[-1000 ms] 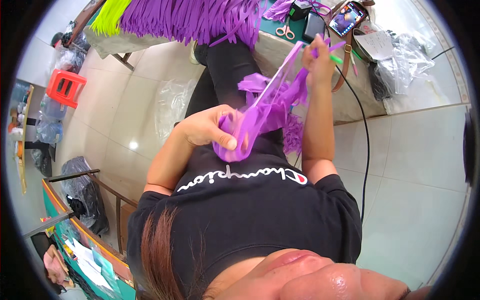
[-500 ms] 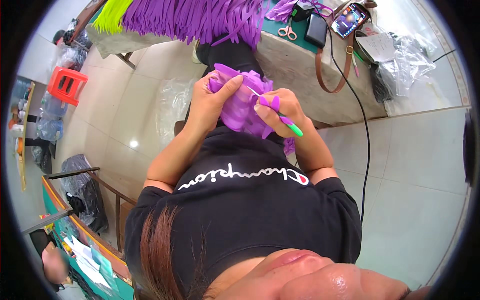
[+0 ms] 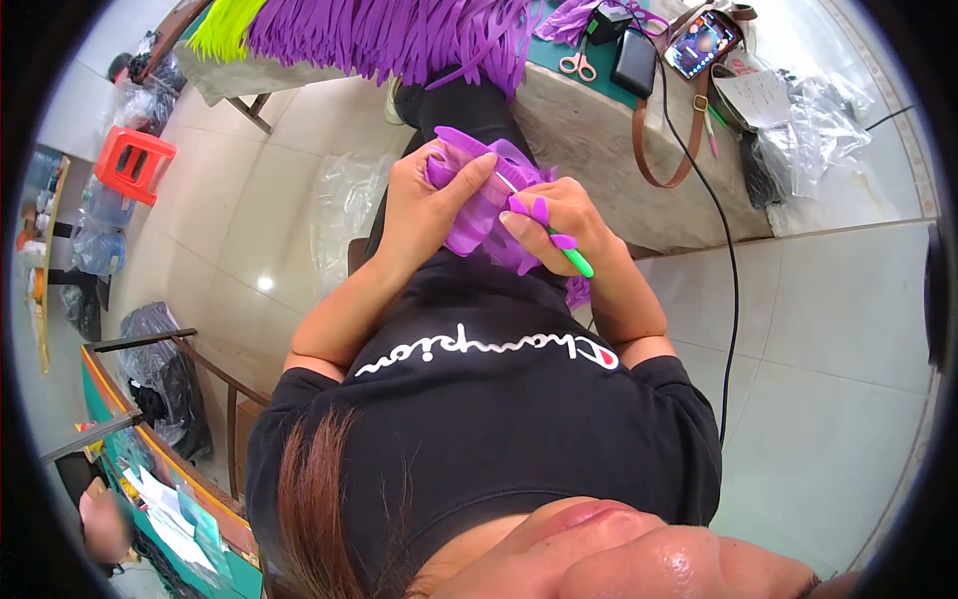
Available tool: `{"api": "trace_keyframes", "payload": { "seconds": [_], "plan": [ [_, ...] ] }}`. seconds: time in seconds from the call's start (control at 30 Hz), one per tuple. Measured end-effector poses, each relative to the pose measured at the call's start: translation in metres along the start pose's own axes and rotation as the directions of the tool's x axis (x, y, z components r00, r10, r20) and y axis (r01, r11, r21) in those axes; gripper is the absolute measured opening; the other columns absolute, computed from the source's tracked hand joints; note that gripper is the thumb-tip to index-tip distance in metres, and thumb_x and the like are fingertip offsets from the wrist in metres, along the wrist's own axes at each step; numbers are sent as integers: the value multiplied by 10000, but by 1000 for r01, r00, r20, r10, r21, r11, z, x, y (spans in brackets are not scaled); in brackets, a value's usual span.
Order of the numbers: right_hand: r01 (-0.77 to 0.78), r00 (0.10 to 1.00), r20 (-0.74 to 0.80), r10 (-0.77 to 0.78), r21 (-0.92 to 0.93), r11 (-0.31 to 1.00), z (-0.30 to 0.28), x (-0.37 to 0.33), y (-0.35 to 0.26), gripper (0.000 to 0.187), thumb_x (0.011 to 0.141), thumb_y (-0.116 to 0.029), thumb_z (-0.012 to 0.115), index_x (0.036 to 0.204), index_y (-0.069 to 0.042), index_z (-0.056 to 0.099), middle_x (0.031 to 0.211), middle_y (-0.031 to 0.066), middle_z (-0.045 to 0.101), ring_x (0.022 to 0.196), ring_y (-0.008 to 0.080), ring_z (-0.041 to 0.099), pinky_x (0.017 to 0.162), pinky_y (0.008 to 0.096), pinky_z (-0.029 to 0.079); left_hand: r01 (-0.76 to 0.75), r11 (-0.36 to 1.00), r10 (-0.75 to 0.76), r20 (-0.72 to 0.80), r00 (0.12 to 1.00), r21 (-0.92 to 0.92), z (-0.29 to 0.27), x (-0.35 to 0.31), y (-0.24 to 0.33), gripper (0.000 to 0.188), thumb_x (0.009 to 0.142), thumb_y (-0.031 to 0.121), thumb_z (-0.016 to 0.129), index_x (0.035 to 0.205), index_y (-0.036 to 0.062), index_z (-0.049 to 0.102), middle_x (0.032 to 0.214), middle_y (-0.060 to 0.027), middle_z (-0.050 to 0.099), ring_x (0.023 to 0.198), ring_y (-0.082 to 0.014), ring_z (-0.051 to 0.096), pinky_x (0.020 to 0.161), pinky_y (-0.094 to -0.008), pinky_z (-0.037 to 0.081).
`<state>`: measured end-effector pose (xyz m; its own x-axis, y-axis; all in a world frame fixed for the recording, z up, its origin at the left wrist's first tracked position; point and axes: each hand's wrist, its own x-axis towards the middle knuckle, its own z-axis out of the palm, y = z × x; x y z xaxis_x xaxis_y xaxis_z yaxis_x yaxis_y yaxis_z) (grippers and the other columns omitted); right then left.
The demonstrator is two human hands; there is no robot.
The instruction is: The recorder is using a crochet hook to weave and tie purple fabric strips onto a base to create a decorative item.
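Note:
My left hand (image 3: pixel 424 208) pinches the upper edge of a soft, translucent purple piece (image 3: pixel 479 217) above my lap, thumb in front. In my right hand (image 3: pixel 571 222) is a crochet hook (image 3: pixel 580 264) with a green handle and a thin metal shaft. The shaft slants up and left to the purple piece beside my left thumb. Its very tip is hidden there. Bright purple bands lie across the fingers of my right hand; whether they are wound round them I cannot tell. The purple piece hangs in folds between both hands.
A table ahead bears long purple strips (image 3: pixel 389 40) and yellow-green strips (image 3: pixel 226 30). Scissors (image 3: pixel 578 66), a black power bank (image 3: pixel 634 64), a phone (image 3: pixel 703 45) and a brown strap (image 3: pixel 649 165) lie to the right. A black cable (image 3: pixel 726 260) hangs down. A red stool (image 3: pixel 135 165) stands left.
My right hand has shifted slightly left and turned, with the crochet hook's handle steeper now. The purple piece's upper edge has tilted, and its folds have changed shape. My left hand moved little.

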<state>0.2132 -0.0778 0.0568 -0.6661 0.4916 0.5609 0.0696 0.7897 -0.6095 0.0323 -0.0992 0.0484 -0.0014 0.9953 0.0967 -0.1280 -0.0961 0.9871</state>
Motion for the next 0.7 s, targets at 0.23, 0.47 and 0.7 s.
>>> {"api": "trace_keyframes", "payload": {
  "seconds": [0.23,0.47,0.7],
  "plan": [
    [-7,1000,-25,4,-108,994,5,-2,1,190,805,-74,630,663,-29,512,523,126,465,472,305,509,453,398,376,-14,1000,14,-20,1000,18,2,-2,3,125,861,119,648,846,-5,638,750,-53,676,647,-51,594,572,-203,456],
    [-429,902,-65,426,-42,902,9,-1,-11,272,909,-148,510,662,-34,510,530,90,439,445,223,470,447,363,342,-156,966,167,-35,985,204,3,-3,-9,114,848,99,657,872,-12,643,751,-45,676,657,-58,601,578,-212,459],
    [-299,893,236,382,947,113,-32,-18,34,401,944,-354,501,655,-78,528,548,-8,480,474,101,420,455,249,290,140,941,-136,34,990,-309,-7,9,-12,143,853,122,662,902,-3,613,771,-49,666,694,-82,617,631,-219,483]
  ]
}}
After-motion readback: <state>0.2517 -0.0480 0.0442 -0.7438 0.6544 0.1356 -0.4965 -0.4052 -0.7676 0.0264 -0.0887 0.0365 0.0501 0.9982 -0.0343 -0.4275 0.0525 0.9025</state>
